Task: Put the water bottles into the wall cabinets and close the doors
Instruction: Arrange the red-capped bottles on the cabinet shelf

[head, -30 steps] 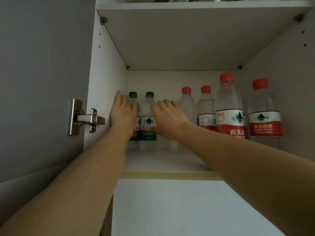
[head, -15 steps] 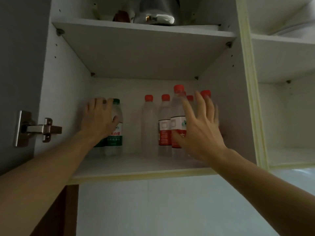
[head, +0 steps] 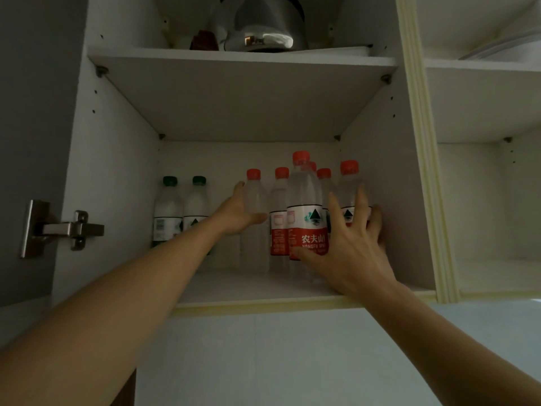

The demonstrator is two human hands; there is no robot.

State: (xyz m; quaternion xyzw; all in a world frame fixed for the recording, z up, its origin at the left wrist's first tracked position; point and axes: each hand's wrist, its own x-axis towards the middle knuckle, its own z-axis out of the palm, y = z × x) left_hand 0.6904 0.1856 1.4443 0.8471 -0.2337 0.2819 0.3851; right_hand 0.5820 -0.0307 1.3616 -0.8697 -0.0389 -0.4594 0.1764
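The clear plastic water bottles with red caps (head: 303, 206) stand upright in the lower compartment of the white wall cabinet (head: 117, 177), long axes vertical and caps pointing up, grouped near the right wall. Two clear bottles with green caps (head: 181, 212) stand upright near the left wall, apart from the red group. The left hand (head: 240, 212) has its fingers curled around the leftmost red-capped bottle (head: 254, 200), which carries no label on the visible side. The right hand (head: 348, 244) is spread open, with straight fingers resting against the front bottles on the right. On the shelf above sits a shiny metal kettle (head: 260, 24). A metal hinge (head: 58, 228) is fixed at the left edge of the cabinet.
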